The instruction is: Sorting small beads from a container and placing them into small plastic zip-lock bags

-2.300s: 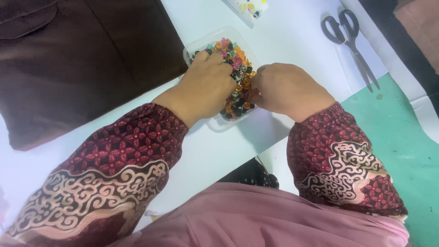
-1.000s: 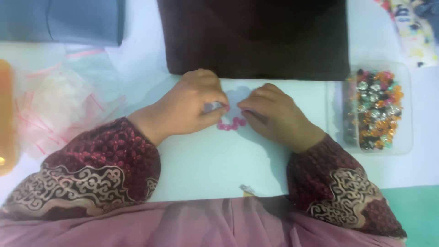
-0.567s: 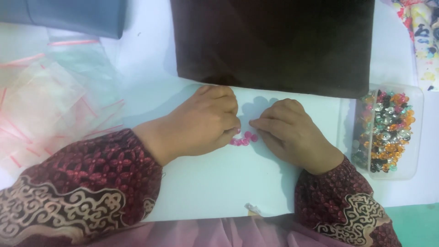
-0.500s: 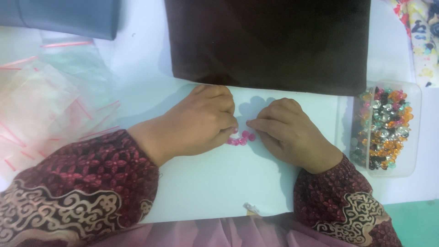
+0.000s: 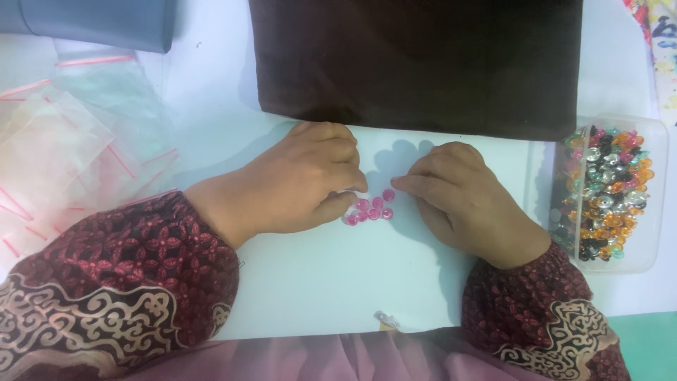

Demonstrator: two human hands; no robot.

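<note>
Several small pink gems [image 5: 371,207] lie in a loose cluster on the white table [image 5: 324,275]. My left hand [image 5: 296,180] rests palm down just left of them, its curled fingertips touching the cluster's edge. My right hand [image 5: 462,197] lies to the right, index finger pointing at the gems and nearly touching them. Whether either hand pinches a gem is hidden by the fingers. Both arms wear dark red patterned sleeves.
A clear plastic tray [image 5: 656,204] of several mixed coloured gems stands at the right. A dark brown folded cloth [image 5: 423,63] lies beyond the hands. Clear zip bags with red strips [image 5: 63,148] are piled at the left. A blue-grey thing [image 5: 92,21] sits top left.
The hands left the gem tray and came to the table's middle, where the pink gems now lie. Over the last half second they barely moved.
</note>
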